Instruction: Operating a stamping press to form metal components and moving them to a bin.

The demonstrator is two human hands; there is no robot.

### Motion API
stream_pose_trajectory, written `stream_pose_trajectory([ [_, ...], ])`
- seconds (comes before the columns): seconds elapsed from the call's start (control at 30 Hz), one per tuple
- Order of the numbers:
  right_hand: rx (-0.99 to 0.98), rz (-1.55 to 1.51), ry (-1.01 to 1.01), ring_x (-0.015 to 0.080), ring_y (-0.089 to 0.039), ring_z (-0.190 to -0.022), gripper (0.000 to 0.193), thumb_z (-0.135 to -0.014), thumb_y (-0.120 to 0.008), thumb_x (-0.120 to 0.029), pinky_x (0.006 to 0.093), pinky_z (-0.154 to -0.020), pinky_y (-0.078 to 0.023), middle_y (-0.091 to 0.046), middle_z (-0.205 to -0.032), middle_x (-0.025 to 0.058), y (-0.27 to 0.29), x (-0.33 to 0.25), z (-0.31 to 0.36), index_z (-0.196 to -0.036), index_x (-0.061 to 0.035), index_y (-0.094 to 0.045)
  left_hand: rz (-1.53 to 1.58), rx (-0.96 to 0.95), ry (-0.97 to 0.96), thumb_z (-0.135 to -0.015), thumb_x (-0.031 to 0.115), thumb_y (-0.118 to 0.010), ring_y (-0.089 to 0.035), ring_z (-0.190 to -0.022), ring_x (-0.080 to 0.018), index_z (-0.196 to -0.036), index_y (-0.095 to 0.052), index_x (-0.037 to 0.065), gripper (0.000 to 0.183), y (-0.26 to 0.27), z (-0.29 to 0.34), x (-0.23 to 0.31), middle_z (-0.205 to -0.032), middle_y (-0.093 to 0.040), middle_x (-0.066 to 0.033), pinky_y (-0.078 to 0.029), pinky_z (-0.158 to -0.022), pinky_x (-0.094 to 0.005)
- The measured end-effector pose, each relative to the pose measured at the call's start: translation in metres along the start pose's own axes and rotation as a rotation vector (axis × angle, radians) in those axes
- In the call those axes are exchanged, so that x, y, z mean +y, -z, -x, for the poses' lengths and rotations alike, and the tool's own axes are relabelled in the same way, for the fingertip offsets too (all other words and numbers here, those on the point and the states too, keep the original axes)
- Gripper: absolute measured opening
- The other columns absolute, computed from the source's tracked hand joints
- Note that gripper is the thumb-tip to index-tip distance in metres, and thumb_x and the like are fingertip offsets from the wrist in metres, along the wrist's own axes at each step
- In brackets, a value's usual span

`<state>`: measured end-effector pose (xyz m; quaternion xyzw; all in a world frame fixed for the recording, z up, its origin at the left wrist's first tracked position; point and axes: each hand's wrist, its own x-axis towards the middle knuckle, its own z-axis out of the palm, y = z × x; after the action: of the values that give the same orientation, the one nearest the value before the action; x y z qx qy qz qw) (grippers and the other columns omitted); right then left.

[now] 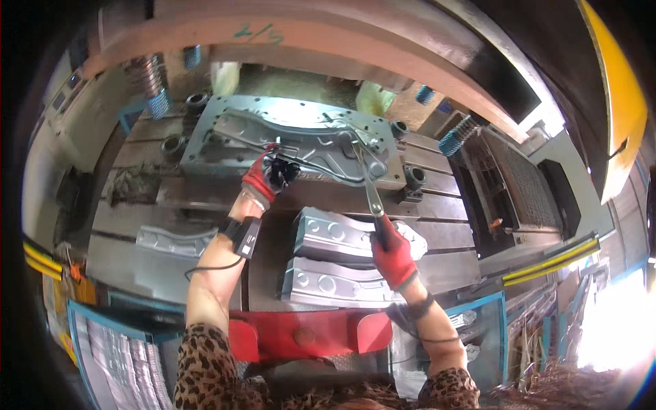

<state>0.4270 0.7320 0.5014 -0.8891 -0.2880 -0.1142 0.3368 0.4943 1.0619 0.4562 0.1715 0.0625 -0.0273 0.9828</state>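
Observation:
My right hand (394, 256), in a red glove, is closed round the dark handles of long metal tongs (370, 188). Their silver jaws reach up over the right part of a shaped sheet-metal part (321, 152) on the steel die (205, 154). At the die's front edge is my left hand (270, 173), in a red and black glove, its fingers curled. A thin metal piece shows by those fingers, but what they grip is not clear. Two formed metal panels (328, 236) lie nearer to me, one in front of the other, left of my right hand.
Another formed panel (174, 241) lies left on the slotted press bed (447, 263). Guide bushings (414, 177) stand at the die's corners. Overhead is the heavy press ram (328, 33), with blue springs (458, 137) hanging beside it. A red plate (307, 331) is close before me; blue-framed bins (113, 328) flank it.

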Motion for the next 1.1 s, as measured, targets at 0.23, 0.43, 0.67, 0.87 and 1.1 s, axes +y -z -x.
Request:
stream_pose_trajectory([
  [0.23, -0.413, -0.435, -0.396, 0.0095, -0.056, -0.073, 0.041, -0.082, -0.053, -0.002, 0.0248, -0.064, -0.047, -0.064, -0.086, 0.009, 0.029, -0.057, 0.061, -0.122, 0.0019, -0.046, -0.458, 0.22, -0.336, -0.088, 0.025, -0.051, -0.062, -0.069, -0.0186, -0.09, -0.06, 0.006, 0.021, 0.036, 0.146, 0.002, -0.075, -0.063, -0.0063, -0.054, -0.067, -0.0352],
  [0.43, -0.734, -0.268, -0.032, 0.0407, -0.058, -0.087, 0.052, -0.08, -0.056, -0.014, 0.0412, -0.075, -0.046, -0.059, -0.094, 0.0264, -0.031, -0.11, 0.087, -0.129, -0.0042, -0.041, -0.246, 0.495, -0.358, -0.088, 0.029, -0.049, -0.059, -0.061, -0.0193, -0.094, -0.059, 0.011, 0.021, 0.12, 0.28, 0.03, -0.074, -0.061, -0.0037, -0.052, -0.056, -0.0362],
  [0.67, -0.764, -0.38, -0.131, 0.0449, -0.055, -0.087, 0.062, -0.081, -0.053, -0.019, 0.049, -0.076, -0.043, -0.058, -0.094, 0.0292, -0.158, -0.138, 0.104, -0.136, -0.0104, -0.026, -0.21, 0.572, -0.19, -0.088, 0.03, -0.048, -0.059, -0.06, -0.0202, -0.086, -0.06, 0.014, 0.02, 0.265, 0.299, 0.072, -0.074, -0.062, -0.0027, -0.049, -0.052, -0.0353],
  [0.87, -0.662, -0.351, -0.189, 0.0449, -0.055, -0.086, 0.059, -0.082, -0.048, -0.02, 0.0505, -0.078, -0.043, -0.057, -0.091, 0.0308, -0.227, -0.13, 0.105, -0.134, -0.0054, -0.025, -0.263, 0.599, -0.22, -0.091, 0.036, -0.044, -0.057, -0.065, -0.0184, -0.091, -0.061, 0.011, 0.03, 0.269, 0.261, 0.08, -0.076, -0.061, -0.0029, -0.048, -0.059, -0.0321],
  [1.1, -0.59, -0.31, -0.268, 0.0426, -0.055, -0.086, 0.054, -0.081, -0.051, -0.019, 0.0468, -0.077, -0.044, -0.058, -0.091, 0.0271, -0.262, -0.117, 0.096, -0.13, -0.0049, -0.034, -0.973, 0.975, 0.145, -0.079, 0.04, -0.061, -0.06, -0.066, -0.0204, -0.085, -0.063, -0.001, 0.041, 0.266, 0.246, 0.071, -0.072, -0.063, -0.0096, -0.047, -0.062, -0.0331],
])
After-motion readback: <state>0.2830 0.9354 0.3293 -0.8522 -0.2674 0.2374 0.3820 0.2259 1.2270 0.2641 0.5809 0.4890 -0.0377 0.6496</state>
